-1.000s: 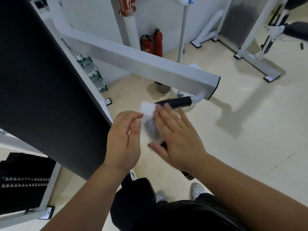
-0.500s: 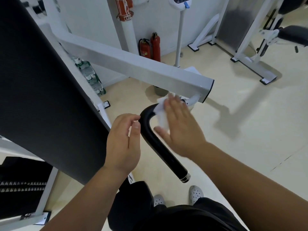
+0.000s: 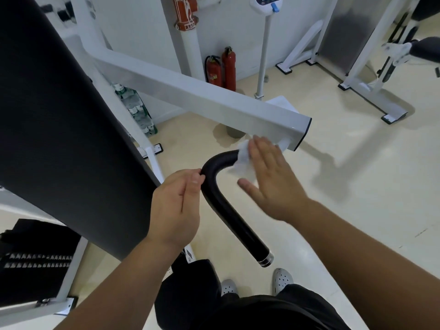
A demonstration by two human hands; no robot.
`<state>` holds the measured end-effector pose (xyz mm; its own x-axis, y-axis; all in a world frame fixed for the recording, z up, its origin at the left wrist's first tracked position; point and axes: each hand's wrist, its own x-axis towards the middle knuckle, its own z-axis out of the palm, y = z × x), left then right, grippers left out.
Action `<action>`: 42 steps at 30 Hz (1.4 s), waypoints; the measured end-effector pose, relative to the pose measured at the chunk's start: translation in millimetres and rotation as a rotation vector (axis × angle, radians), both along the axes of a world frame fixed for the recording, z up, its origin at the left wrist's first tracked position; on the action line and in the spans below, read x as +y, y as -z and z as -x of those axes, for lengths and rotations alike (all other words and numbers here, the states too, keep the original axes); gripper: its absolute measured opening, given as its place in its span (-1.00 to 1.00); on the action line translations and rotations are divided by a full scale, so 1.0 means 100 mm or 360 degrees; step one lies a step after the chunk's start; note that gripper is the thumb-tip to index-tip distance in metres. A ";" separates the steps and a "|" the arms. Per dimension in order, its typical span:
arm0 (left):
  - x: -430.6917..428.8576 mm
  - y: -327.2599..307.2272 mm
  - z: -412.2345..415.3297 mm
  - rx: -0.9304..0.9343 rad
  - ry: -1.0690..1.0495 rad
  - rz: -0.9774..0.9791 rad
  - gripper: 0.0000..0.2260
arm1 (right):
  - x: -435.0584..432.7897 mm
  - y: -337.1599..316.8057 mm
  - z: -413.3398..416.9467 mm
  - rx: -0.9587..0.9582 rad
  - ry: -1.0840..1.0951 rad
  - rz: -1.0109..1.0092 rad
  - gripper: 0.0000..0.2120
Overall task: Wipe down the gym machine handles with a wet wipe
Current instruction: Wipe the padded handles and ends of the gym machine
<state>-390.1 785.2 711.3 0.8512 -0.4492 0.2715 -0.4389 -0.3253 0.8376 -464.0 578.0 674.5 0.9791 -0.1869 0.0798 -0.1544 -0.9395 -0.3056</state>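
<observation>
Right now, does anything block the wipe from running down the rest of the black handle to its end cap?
Nothing visible does. The wet wipe sits under the right hand near the arm; the left hand only touches the handle bend.

Even, soft indoor light fills the room. The glossy cream floor (image 3: 357, 186) carries a pale sheen and blurred grey shadows under the white square steel beam (image 3: 214, 103). The wide lens bends straight frames near the edges. The right hand (image 3: 269, 177) looks slightly motion-smeared.
</observation>
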 end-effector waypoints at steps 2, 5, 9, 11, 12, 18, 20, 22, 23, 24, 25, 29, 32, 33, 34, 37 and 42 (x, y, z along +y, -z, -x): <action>0.00 0.01 0.01 0.0020 0.0009 0.0011 -0.59 | -0.03 -0.03 -0.03 0.0045 0.0120 -0.0015 -0.06; 0.00 0.05 0.01 0.0071 -0.0037 0.0078 -0.58 | 0.29 -0.15 -0.10 -0.0015 -0.0097 -0.0077 -0.04; -0.01 0.06 0.00 0.0053 -0.0033 0.0113 -0.60 | 0.53 -0.13 -0.09 -0.0100 -0.0570 -0.0040 -0.14; -0.01 0.07 0.01 0.0105 -0.0035 0.0155 -0.62 | 0.31 -0.09 -0.09 -0.0136 -0.0506 -0.0026 -0.17; 0.00 0.07 0.02 0.0137 -0.0033 0.0157 -0.63 | 0.17 -0.08 -0.10 -0.0129 -0.0370 -0.0039 -0.15; 0.13 0.09 0.06 0.0347 -0.0004 0.0153 -0.55 | 0.22 -0.22 -0.16 0.0000 -0.0106 -0.0229 -0.05; 0.17 0.11 0.09 0.0356 -0.0058 0.0197 -0.55 | 0.51 -0.26 -0.09 -0.0002 -0.0307 -0.0245 -0.10; 0.21 0.14 0.12 0.0335 -0.0078 0.0201 -0.57 | 0.76 -0.26 0.04 0.0005 -0.0458 -0.0196 -0.15; 0.23 0.15 0.13 0.0330 -0.0074 0.0192 -0.58 | 0.85 -0.23 0.11 0.0002 -0.0484 -0.0151 -0.19; 0.24 0.16 0.14 0.0336 -0.0067 0.0181 -0.59 | 0.91 -0.18 0.18 -0.0033 -0.0470 -0.0131 -0.25; 0.25 0.17 0.15 0.0347 -0.0061 0.0171 -0.60 | 0.95 -0.13 0.25 -0.0105 -0.0429 -0.0149 -0.32; 0.24 0.23 0.23 0.0386 -0.0003 0.0110 -0.64 | 0.97 0.07 0.51 -0.0648 -0.0261 -0.0221 -0.69; 0.25 0.27 0.30 0.0374 0.0011 0.0070 -0.68 | 0.92 0.10 0.65 -0.0816 -0.0106 -0.0272 -0.75; 0.24 0.27 0.33 0.0342 0.0007 0.0061 -0.69 | 0.90 0.10 0.68 -0.0823 -0.0072 -0.0266 -0.76; 0.24 0.28 0.37 0.0304 0.0000 0.0047 -0.69 | 0.88 0.11 0.71 -0.0816 -0.0045 -0.0262 -0.79; 0.24 0.28 0.53 0.0261 -0.0017 0.0016 -0.66 | 0.85 0.10 0.64 -0.0784 0.0051 -0.0361 -0.83; 0.25 0.29 0.91 0.0387 0.0081 -0.0077 -0.64 | 0.76 0.11 0.53 -0.0761 0.0064 -0.0650 -0.78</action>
